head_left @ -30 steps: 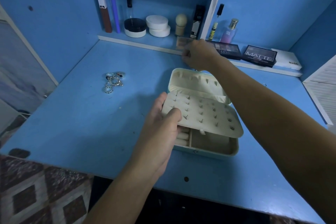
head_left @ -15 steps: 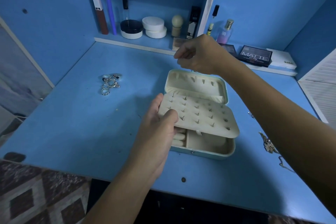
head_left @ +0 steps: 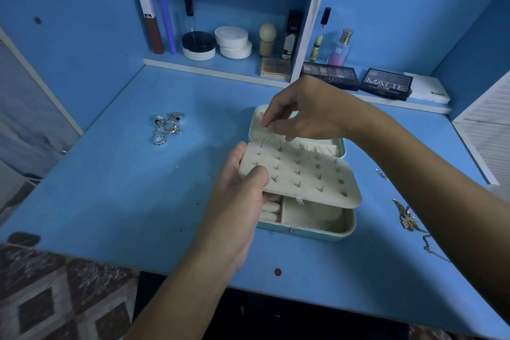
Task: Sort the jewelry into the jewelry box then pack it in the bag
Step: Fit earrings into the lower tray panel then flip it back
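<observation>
Jewelry box (head_left: 317, 225): open on the blue desk (head_left: 110, 188), near the middle, lid lying back on the far side.
Earring panel (head_left: 300, 174): cream flap dotted with studs, raised above the box's lower tray, tilted up at its left edge.
Left hand (head_left: 240, 196): grips the panel's left edge, thumb on top, fingers underneath.
Right hand (head_left: 300, 113): above the far-left corner of the panel, thumb and forefinger pinched together; too small to tell what sits between them.
Rings (head_left: 167, 127): small cluster on the desk, well apart to the far left of the box.
Necklace (head_left: 408, 221): chain with pendant on the desk, right of the box, partly hidden by the right forearm.
Shelf (head_left: 209, 69): at the far edge, holding jars, tubes, bottles and flat makeup cases.
</observation>
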{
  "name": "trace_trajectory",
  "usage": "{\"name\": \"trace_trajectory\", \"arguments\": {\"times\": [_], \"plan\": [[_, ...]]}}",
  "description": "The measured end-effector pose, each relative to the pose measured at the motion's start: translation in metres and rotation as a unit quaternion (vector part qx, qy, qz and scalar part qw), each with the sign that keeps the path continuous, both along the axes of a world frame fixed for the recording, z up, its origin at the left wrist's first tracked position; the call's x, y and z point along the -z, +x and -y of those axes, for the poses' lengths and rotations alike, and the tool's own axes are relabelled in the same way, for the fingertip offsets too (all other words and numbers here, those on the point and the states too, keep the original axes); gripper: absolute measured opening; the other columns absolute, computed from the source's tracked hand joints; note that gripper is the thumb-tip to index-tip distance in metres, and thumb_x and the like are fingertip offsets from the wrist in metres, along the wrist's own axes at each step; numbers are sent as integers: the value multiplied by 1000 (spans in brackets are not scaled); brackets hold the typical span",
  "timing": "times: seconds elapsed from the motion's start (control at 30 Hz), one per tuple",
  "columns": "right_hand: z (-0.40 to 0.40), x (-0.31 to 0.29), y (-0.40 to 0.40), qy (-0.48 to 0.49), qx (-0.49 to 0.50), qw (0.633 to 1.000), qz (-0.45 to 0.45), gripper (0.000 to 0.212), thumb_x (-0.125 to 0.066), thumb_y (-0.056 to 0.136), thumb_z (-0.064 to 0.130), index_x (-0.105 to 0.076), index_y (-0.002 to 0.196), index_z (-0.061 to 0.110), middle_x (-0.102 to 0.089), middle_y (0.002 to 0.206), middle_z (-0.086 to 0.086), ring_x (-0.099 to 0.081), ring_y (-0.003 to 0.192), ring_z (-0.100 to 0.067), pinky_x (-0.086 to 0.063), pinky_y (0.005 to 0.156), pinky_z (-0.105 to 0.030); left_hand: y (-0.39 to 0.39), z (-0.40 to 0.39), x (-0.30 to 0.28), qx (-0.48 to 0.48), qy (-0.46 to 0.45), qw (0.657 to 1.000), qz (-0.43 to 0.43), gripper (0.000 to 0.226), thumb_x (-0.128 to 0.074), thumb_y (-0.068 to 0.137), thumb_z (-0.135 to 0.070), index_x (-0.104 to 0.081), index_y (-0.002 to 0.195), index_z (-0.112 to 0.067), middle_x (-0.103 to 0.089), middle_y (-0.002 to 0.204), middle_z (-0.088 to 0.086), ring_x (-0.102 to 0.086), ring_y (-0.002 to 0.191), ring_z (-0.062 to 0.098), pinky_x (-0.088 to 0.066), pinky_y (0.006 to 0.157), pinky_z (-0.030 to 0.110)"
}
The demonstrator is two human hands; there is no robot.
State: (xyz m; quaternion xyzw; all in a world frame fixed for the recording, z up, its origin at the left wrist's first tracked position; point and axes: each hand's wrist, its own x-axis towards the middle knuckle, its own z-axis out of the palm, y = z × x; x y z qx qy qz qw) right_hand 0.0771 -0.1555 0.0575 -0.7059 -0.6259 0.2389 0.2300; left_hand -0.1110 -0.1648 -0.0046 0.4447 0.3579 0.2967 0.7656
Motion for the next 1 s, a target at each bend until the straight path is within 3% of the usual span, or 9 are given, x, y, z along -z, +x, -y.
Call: {"name": "trace_trajectory", "arguments": {"times": [0.07, 0.27, 0.43, 0.6, 0.77, 1.0], "plan": [[2, 0, -4, 2, -6, 1000, 0, 15, -71, 86, 11, -79, 88, 22, -75, 77, 11, -71, 68, -11, -60, 78, -32, 0, 0, 0, -2, -7, 1000, 1, 43, -48, 90, 2, -55, 114, -34, -73, 84, -16, -67, 91, 8, -51, 101, 41], [2, -2, -8, -41, -21, 999, -23, 13, -70, 90, 12, -78, 90, 23, -72, 73, 21, -70, 65, -2, -58, 70, -19, 1, 0, 1, -12, -7, 1000, 1, 50, -49, 89, 1, -48, 125, -34, -73, 85, -16, -67, 91, 8, -52, 99, 39], [0, -1, -9, -68, -29, 997, 0, 15, -71, 89, 18, -76, 88, 32, -73, 79, 19, -72, 73, -7, -59, 80, -27, 0, 0, 0, -10, -3, 1000, 4, 65, -54, 84, -3, -43, 144, -29, -72, 87, -15, -66, 95, 9, -51, 102, 41], [1, -2, -10, -75, -37, 996, 21, 10, -72, 89, 22, -77, 93, 31, -73, 79, 20, -70, 75, -8, -58, 79, -26, 0, -1, 3, -10, 5, 1000, -6, 60, -46, 92, 2, -44, 143, -29, -74, 90, -17, -68, 93, 6, -52, 95, 35], [-1, -1, -11, -70, -35, 996, 42, 12, -72, 89, 23, -78, 93, 32, -73, 84, 22, -66, 80, 3, -53, 79, -17, 0, 0, 3, -9, 10, 1000, -3, 65, -55, 83, -5, -45, 143, -28, -75, 95, -14, -69, 96, 7, -53, 94, 36], [-1, -1, -12, -72, -37, 995, 59, 12, -71, 88, 24, -78, 90, 34, -71, 83, 27, -65, 82, 7, -51, 81, -16, 0, -1, 3, -7, 8, 1000, -1, 80, -53, 66, -15, -45, 144, -29, -74, 93, -16, -68, 97, 8, -53, 94, 36]]}}
